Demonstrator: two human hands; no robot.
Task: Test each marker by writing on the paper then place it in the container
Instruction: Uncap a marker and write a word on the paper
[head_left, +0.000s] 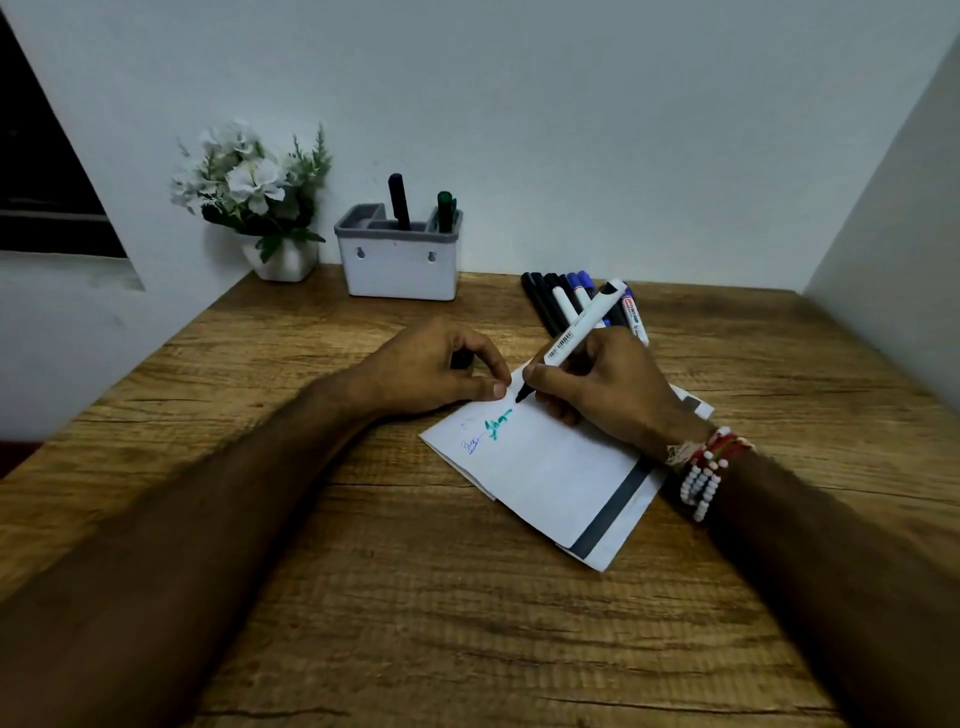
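My right hand grips a white marker with a black tip, the tip touching the top edge of the white paper. Blue and green scribbles sit on the paper's upper left. My left hand rests curled at the paper's top left corner with a small dark cap inside the fingers. The grey-and-white container stands at the back, holding a dark blue marker and a green marker. Several loose markers lie behind my right hand.
A white pot of artificial flowers stands left of the container against the wall. The wooden table meets walls at the back and at the right. A bead bracelet is on my right wrist.
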